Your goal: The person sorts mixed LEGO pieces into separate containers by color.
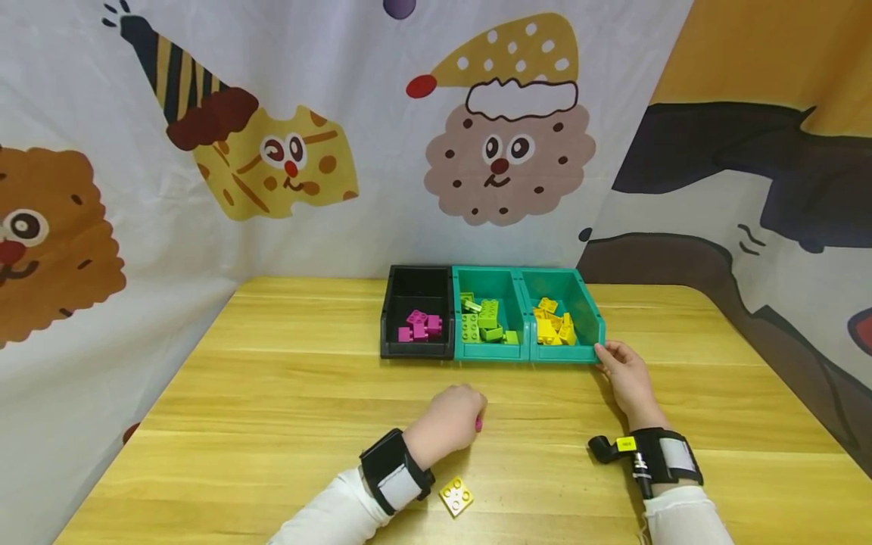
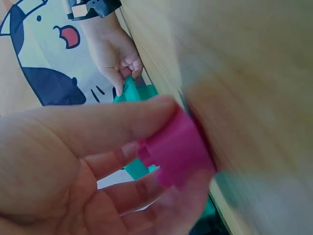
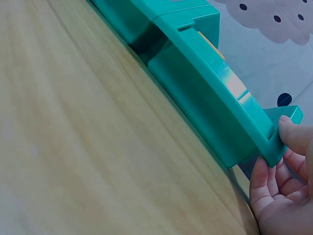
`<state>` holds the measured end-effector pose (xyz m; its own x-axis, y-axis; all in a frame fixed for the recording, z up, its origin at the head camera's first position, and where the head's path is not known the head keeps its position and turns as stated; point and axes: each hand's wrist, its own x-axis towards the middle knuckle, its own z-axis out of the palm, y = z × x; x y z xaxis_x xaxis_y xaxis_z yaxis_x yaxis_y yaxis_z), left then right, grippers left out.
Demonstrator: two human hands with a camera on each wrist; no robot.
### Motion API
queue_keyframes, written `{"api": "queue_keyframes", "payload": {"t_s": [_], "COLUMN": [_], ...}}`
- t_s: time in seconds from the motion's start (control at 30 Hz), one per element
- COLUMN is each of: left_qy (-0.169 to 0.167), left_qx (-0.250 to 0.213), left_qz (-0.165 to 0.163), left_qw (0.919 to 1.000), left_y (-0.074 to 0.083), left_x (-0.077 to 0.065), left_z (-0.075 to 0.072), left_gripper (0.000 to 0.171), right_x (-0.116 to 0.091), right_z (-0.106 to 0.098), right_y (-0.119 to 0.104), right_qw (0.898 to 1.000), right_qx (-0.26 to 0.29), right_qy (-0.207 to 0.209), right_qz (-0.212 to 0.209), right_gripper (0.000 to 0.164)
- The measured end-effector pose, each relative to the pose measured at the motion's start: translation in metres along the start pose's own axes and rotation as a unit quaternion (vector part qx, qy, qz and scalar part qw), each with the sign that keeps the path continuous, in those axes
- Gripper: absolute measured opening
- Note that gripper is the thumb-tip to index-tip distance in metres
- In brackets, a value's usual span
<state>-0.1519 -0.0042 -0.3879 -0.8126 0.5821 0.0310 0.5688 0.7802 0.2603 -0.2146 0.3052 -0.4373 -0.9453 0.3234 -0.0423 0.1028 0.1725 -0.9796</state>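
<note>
My left hand (image 1: pixel 446 424) is over the middle of the wooden table, in front of the bins. Between its thumb and fingers it pinches a magenta toy building brick (image 2: pixel 178 149), studs facing the palm side; in the head view only a sliver shows. My right hand (image 1: pixel 627 382) grips the front right corner of the right teal bin (image 1: pixel 565 353), thumb on the rim and fingertips beneath it. Yellow bricks (image 1: pixel 547 331) lie in that bin. A flat, square yellow brick (image 1: pixel 456 496) rests stud-side up on the table, close to my left wrist.
Left of that bin stand a second teal bin (image 1: pixel 490 350) with several green bricks (image 1: pixel 487 312) and a black bin (image 1: pixel 417 350) with several magenta bricks (image 1: pixel 419 325). All three bins join in a row near a printed curtain (image 1: pixel 381 189) along the table's back edge.
</note>
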Motion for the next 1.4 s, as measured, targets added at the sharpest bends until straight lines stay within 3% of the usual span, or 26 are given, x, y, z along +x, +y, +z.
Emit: {"api": "queue_keyframes", "payload": {"t_s": [0.47,0.8,1.1,1.4], "left_qy": [0.029,0.098,0.155,0.221], "left_qx": [-0.074,-0.062,-0.089,-0.088], "left_qz": [-0.012,-0.034,-0.100,-0.139], "left_qw": [0.9967,0.9927,0.9788,0.9614], "left_y": [-0.008,-0.026,-0.053,-0.082], "left_x": [0.004,0.007,0.011,0.028], "left_z": [-0.006,-0.037,-0.054,-0.043], "left_gripper": [0.017,0.007,0.015,0.022], "right_x": [0.000,-0.001,-0.002,-0.003], "right_z": [0.000,0.000,0.000,0.001], "right_y": [0.001,-0.001,-0.002,-0.005], "right_qw": [1.000,1.000,1.000,1.000], "right_qx": [-0.011,-0.002,-0.006,0.002], "right_qy": [-0.002,-0.003,-0.003,-0.005], "right_qz": [-0.012,-0.008,-0.005,-0.003], "right_gripper": [0.026,0.030,0.029,0.028]}}
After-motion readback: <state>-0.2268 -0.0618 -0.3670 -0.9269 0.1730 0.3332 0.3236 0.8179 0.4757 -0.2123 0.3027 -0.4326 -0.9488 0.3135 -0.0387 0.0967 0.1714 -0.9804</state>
